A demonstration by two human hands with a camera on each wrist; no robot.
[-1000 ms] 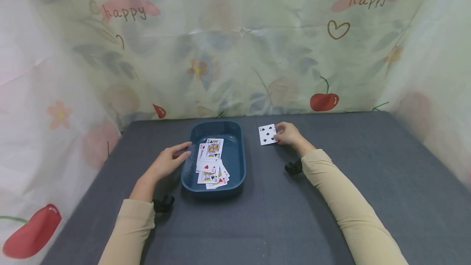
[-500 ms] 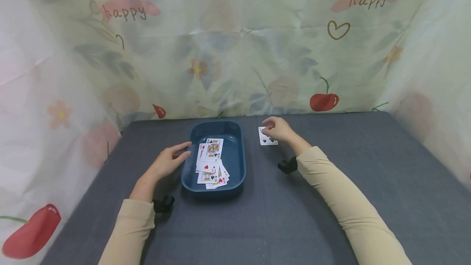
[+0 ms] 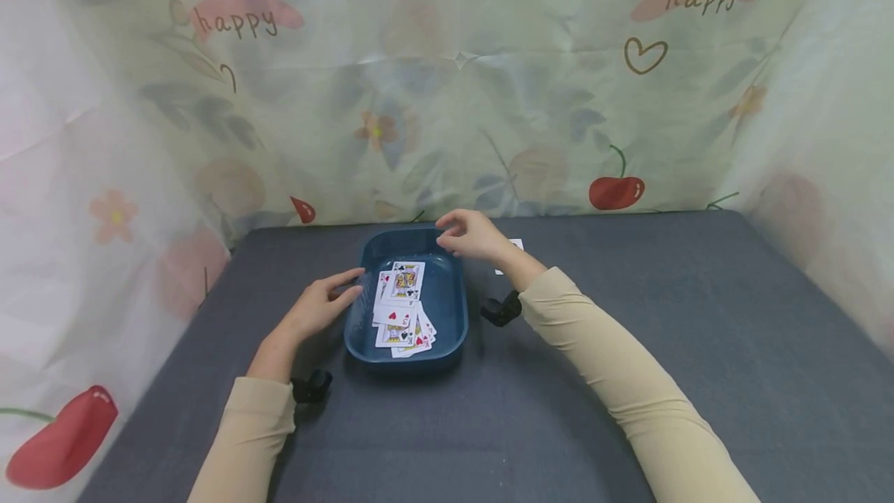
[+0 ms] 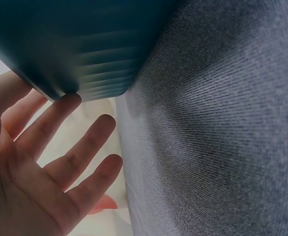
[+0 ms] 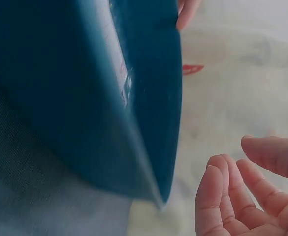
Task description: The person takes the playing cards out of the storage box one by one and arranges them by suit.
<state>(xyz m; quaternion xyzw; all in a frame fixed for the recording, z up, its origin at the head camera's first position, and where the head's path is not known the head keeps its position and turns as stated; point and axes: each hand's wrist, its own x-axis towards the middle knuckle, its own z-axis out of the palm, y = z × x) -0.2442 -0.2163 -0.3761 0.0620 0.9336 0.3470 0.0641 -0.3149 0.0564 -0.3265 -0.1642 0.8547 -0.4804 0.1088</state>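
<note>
A blue tray (image 3: pixel 457 309) stands on the dark cloth with several playing cards (image 3: pixel 400 309) lying face up in its left half. My left hand (image 3: pixel 317 307) rests its fingertips against the tray's left rim; in the left wrist view its fingers (image 4: pixel 87 147) are spread loosely beside the outer wall. My right hand (image 3: pixel 478 237) hovers at the far right corner of the tray, and the right wrist view finds nothing between thumb (image 5: pixel 269 152) and fingers. Behind the right wrist, a playing card (image 3: pixel 518 243) lies on the cloth, mostly hidden.
Grey cloth (image 3: pixel 559 425) covers the table around the tray. Patterned curtains (image 3: pixel 461 99) hang along the back and both sides. A dark wrist camera (image 3: pixel 501 309) hangs below each wrist.
My right hand has left the card on the cloth and moved left to the tray's far right corner. The left hand, the tray and its cards have stayed put.
</note>
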